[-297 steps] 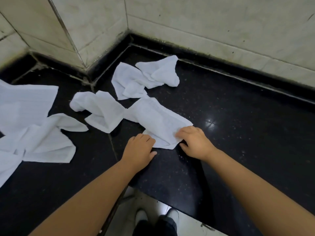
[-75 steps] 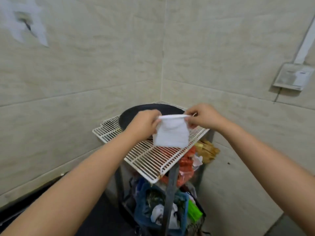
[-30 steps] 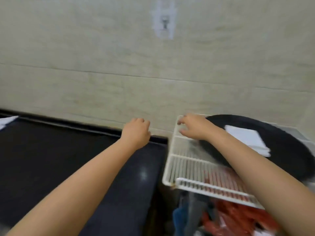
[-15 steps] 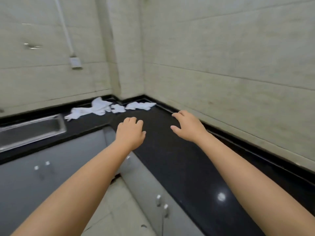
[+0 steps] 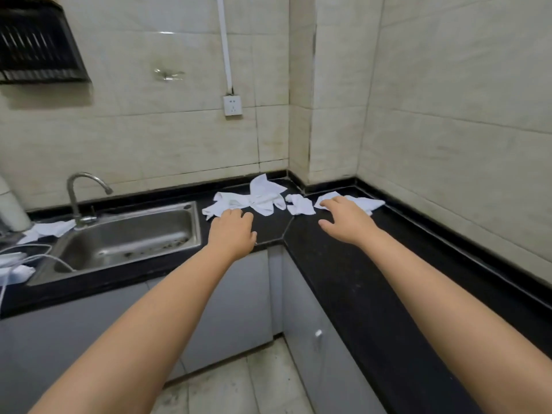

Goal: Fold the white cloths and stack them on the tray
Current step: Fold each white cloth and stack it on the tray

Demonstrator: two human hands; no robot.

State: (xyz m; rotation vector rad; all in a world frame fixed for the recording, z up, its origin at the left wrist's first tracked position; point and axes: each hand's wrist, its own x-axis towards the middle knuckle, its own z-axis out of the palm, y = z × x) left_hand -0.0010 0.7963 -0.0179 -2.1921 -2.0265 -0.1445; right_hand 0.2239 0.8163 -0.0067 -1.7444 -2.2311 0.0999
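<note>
Now both hands reach out, empty, for the cloths in the counter corner.
The right hand point(image 5: 348, 221), fingers loose, is nearest the corner cloth point(image 5: 363, 202); the left hand point(image 5: 233, 230), fingers loose, is before the crumpled pile point(image 5: 254, 200).

1. You're in a small home kitchen, by the look of it.
2. Steel sink point(image 5: 125, 234) w/ curved tap point(image 5: 78, 194) is set into a black L-shaped countertop point(image 5: 343, 264), grey cabinet doors point(image 5: 233, 300) below.
3. Beige tiled walls point(image 5: 448, 115) meet in a corner; wall socket point(image 5: 232, 105) w/ white cable conduit point(image 5: 224, 43) above the counter.
4. Black wire rack point(image 5: 35, 43) is mounted on the wall, upper left, approx. over the sink.
5. Tiled floor point(image 5: 239, 383) btwn the cabinets looks scuffed and stained.
</note>
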